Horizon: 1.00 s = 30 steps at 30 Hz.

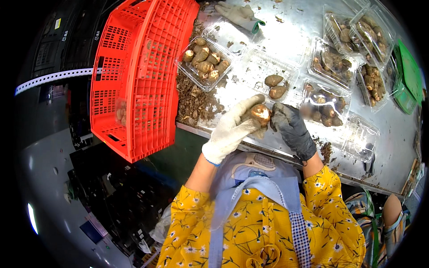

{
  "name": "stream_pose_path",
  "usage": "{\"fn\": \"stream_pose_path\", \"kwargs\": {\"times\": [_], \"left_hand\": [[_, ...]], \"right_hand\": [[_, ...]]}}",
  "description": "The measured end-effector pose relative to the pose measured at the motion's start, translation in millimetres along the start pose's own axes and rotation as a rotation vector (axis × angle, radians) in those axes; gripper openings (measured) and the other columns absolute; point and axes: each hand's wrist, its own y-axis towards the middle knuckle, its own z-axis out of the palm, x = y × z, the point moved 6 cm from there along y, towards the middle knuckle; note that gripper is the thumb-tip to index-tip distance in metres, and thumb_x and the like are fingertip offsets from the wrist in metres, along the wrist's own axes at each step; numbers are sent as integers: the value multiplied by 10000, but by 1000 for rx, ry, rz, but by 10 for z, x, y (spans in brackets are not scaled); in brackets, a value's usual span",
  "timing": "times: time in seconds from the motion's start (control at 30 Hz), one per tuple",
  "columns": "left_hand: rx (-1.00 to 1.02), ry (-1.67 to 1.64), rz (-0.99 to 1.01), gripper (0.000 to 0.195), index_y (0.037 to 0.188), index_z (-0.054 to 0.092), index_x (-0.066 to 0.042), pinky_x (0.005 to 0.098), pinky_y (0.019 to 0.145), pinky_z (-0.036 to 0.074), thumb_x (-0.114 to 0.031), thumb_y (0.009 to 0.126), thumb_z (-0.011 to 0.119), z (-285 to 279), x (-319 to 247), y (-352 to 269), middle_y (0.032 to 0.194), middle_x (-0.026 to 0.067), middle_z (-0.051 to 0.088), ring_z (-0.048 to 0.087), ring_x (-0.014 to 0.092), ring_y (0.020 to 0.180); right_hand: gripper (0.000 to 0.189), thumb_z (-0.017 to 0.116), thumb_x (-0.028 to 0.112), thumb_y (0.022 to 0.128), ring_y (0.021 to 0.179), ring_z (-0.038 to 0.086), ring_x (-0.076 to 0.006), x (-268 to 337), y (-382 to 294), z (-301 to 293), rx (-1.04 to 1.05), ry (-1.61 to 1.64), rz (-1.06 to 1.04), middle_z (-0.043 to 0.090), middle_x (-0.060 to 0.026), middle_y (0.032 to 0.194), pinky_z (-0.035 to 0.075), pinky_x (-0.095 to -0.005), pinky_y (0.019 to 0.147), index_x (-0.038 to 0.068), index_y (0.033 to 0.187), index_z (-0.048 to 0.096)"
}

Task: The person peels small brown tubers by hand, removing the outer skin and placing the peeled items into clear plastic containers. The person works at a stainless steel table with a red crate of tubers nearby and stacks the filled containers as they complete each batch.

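My left hand [231, 129], in a white knit glove, grips a small brown taro corm [260, 113] with its pale cut end turned up. Close against the corm's right side is my right hand [292, 129] in a black glove, fingers curled; whether they pinch anything is hidden. Just beyond my hands, two taro corms [275, 86] lie in an open clear plastic tray [249, 67]. Farther left, another clear tray [210, 87] is filled with several corms [202, 59].
A red plastic crate [152, 83] stands at the table's left edge, beside dry peelings [192, 100]. Lidded clear boxes of taro [326, 104] cover the right side, near a green container [407, 77]. A loose glove [238, 15] lies at the back. Another person's arm [391, 209] shows lower right.
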Motion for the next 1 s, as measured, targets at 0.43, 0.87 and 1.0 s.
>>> {"fn": "stream_pose_path", "kwargs": {"times": [0.43,0.87,1.0], "left_hand": [[183,237,-85,494,1287,413,18,249,842,449,-21,820,568,10,-189,40,1109,64,540,524,134,997],[348,547,-13,472,1232,466,27,274,916,427,97,772,545,-438,-286,25,1166,91,526,521,162,1057],[304,272,-122,481,1232,464,37,280,920,435,117,763,541,-504,-340,6,1165,95,536,526,168,1060]], "right_hand": [[193,546,196,884,583,507,-164,-194,-60,-103,-161,140,254,533,-81,654,437,-304,545,6,898,573],[196,560,171,854,549,521,-142,163,136,441,83,97,226,520,-69,616,415,-282,495,-8,775,570],[206,504,180,899,548,479,-104,-25,78,571,12,488,476,498,-23,643,407,-242,493,-2,805,525]]}}
